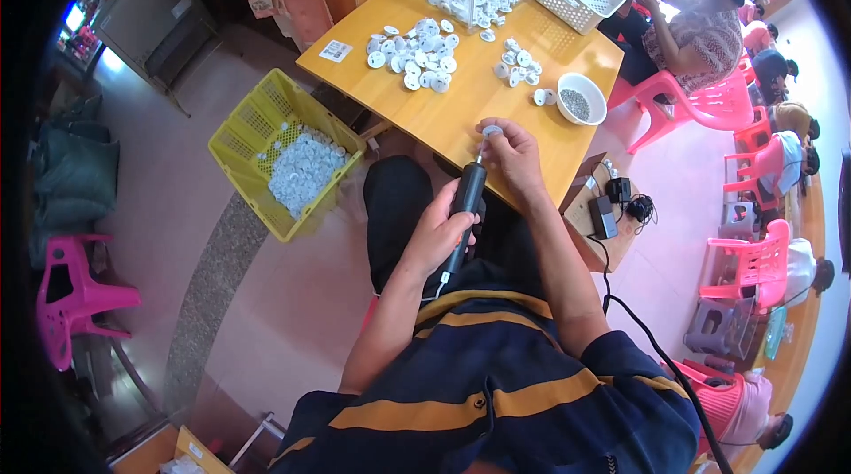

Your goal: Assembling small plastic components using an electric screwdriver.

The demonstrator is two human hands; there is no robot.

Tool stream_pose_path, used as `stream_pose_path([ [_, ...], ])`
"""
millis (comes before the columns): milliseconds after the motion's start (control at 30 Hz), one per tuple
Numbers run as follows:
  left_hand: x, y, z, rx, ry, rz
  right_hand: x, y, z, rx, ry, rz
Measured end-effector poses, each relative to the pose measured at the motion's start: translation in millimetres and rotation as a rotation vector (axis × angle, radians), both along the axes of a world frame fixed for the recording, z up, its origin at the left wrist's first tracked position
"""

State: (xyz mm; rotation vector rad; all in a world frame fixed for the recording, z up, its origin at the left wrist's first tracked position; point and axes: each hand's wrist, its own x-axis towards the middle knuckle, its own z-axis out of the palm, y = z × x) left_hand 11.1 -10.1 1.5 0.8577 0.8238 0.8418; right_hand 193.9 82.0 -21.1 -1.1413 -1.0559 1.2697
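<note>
My left hand point(433, 237) is wrapped round a black electric screwdriver point(470, 190) with a cable at its lower end. The screwdriver points away from me, and its tip meets a small white round plastic part point(490, 131). At the near edge of the wooden table, my right hand point(516, 157) pinches that part between thumb and fingers. Whether a screw sits at the tip is too small to tell. Beyond the hands lie a pile of similar white parts point(417, 56) and a smaller group point(518, 65). A white bowl point(596, 84) of small grey metal pieces, apparently screws, stands to the right.
The wooden table point(372, 22) bears a white basket point(581, 9) at the back. On the floor at left stands a yellow crate point(238, 148) full of white parts. A cardboard box point(620, 248) with power adapters is at right. People sit on pink chairs along the right.
</note>
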Motion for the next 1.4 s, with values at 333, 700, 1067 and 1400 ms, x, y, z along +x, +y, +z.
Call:
stream_pose_path([
  [333,-4,0,5,-0.037,0.012,0.003,-7,0,1,-0.064,0.029,0.004],
  [700,1,0,-8,-0.013,0.001,0.024,-1,1,-9,-0.045,-0.036,0.029],
  [1067,-3,1,-9,-0.072,-0.061,-0.008,1,1,-13,-0.022,-0.083,0.032],
  [1400,-7,0,-5,-0.138,-0.191,-0.051,0,1,-12,0.029,-0.04,0.023],
])
